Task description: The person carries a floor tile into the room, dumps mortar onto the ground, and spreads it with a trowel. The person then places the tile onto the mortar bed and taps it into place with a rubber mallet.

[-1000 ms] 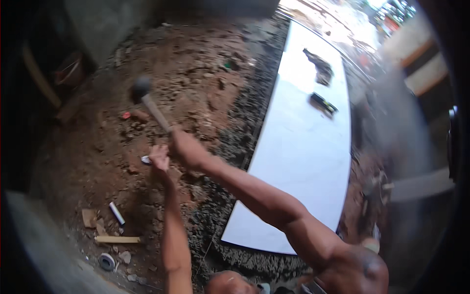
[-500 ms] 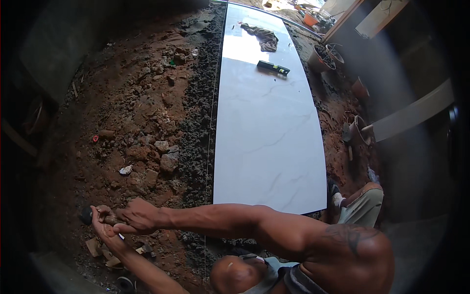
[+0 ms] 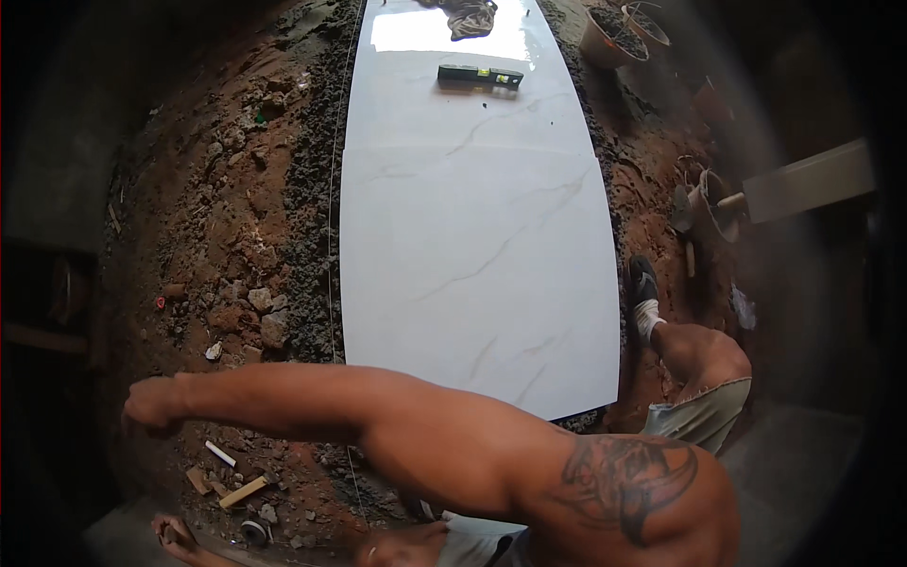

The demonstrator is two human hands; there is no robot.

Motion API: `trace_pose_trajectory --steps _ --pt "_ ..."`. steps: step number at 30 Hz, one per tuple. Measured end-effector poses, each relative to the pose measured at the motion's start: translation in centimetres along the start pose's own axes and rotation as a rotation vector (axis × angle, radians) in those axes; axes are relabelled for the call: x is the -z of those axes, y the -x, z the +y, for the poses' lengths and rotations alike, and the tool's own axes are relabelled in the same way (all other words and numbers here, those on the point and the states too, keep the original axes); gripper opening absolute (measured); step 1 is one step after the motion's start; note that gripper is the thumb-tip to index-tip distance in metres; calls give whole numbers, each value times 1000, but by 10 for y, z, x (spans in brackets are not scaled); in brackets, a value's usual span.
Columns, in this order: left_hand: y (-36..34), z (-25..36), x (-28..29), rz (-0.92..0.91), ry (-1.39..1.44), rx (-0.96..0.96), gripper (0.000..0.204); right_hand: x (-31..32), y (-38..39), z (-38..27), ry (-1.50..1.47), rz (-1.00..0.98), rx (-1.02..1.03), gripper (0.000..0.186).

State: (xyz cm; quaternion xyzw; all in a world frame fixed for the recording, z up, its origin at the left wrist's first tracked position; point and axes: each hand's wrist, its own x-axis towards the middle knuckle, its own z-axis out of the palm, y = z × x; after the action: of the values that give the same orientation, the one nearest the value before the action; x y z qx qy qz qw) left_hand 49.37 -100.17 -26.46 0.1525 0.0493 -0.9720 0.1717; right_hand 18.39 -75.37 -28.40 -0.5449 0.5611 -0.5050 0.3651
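Observation:
My right arm reaches across to the far left, and its hand (image 3: 156, 404) is closed there over the dirt; what it grips is hidden. Lower down, my left hand (image 3: 173, 536) is turned up with curled fingers around something small and dark that I cannot make out. Nearby on the soil lie a white stick (image 3: 220, 454), a yellowish wood piece (image 3: 244, 491) and a dark round roll (image 3: 254, 532). Large white marbled tiles (image 3: 472, 246) run away in front of me, with a black spirit level (image 3: 480, 77) lying across them.
A crumpled cloth (image 3: 470, 19) lies on the far tile. Dark mortar (image 3: 316, 198) and a taut string (image 3: 333, 236) border the tiles' left side, beside rubble (image 3: 269, 321). To the right are mortar buckets (image 3: 612, 40), a trowel (image 3: 682, 210) and a pale board (image 3: 808, 180).
My hands have separated: together around a brown handled tool with a dark end before, now the right is up at far left and the left is lower. The view has shifted.

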Motion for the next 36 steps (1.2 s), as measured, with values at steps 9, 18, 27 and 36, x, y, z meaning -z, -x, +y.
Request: trace_pose_trajectory --steps 9,18,27,36 --pt "214 -245 124 1243 -1404 -829 18 367 395 49 781 791 -662 40" --pt "356 -500 191 1760 -1420 -259 21 565 606 188 1023 710 -1040 42" --pt "554 -563 50 2330 -875 -1074 35 570 624 182 768 1386 -861 34" --pt "360 -424 -27 1606 -1452 -1226 34 660 803 -44 403 1526 -453 41"
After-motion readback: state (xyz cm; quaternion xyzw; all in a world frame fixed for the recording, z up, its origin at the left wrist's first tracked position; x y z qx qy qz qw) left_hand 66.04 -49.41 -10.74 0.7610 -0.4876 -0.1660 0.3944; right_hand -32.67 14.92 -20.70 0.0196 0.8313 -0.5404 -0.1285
